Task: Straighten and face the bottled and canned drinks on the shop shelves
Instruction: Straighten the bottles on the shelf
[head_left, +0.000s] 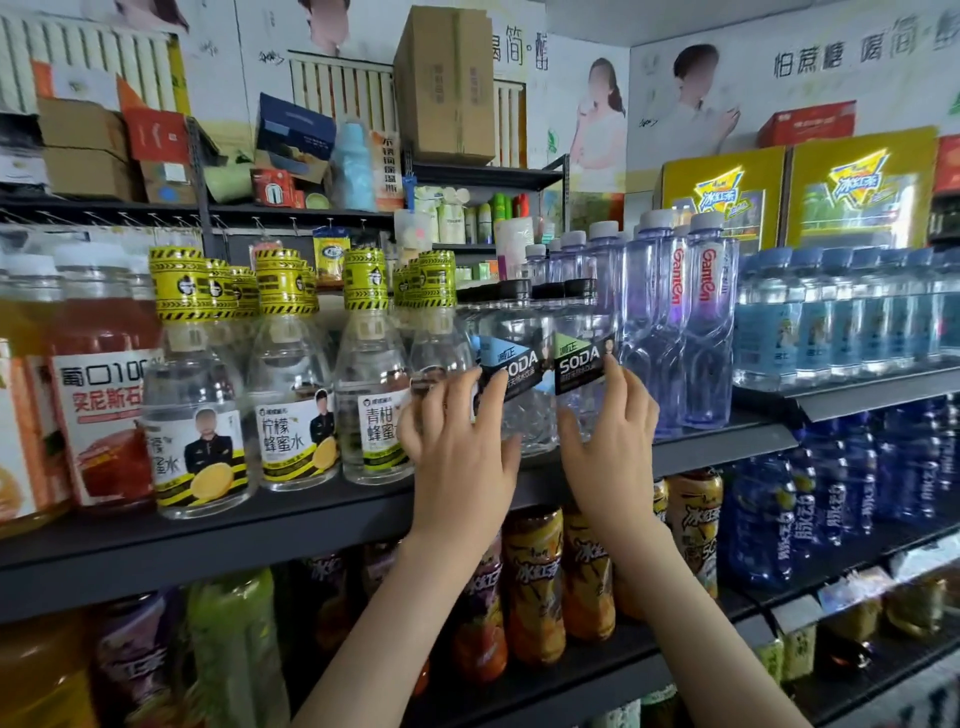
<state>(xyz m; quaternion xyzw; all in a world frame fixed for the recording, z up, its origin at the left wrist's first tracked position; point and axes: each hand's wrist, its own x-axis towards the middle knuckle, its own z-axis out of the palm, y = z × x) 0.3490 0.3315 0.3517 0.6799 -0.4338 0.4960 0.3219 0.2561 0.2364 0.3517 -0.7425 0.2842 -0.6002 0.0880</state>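
Two clear soda bottles with black caps and black SODA labels stand side by side on the dark upper shelf (322, 514). My left hand (457, 436) wraps its fingers round the left soda bottle (514, 364). My right hand (608, 431) grips the right soda bottle (579, 358), thumb low on its left side and fingers up along its right edge. Left of them stand honey-water bottles (291, 395) with yellow-and-black hazard caps. Right of them stand tall purple-tinted Ganten water bottles (675, 332).
A big red juice bottle (98, 384) stands at the far left. Blue water bottles (841, 317) fill a higher shelf on the right. Below are iced-tea bottles (535, 582) and blue sports drinks (763, 525). Cardboard boxes (447, 83) sit up top.
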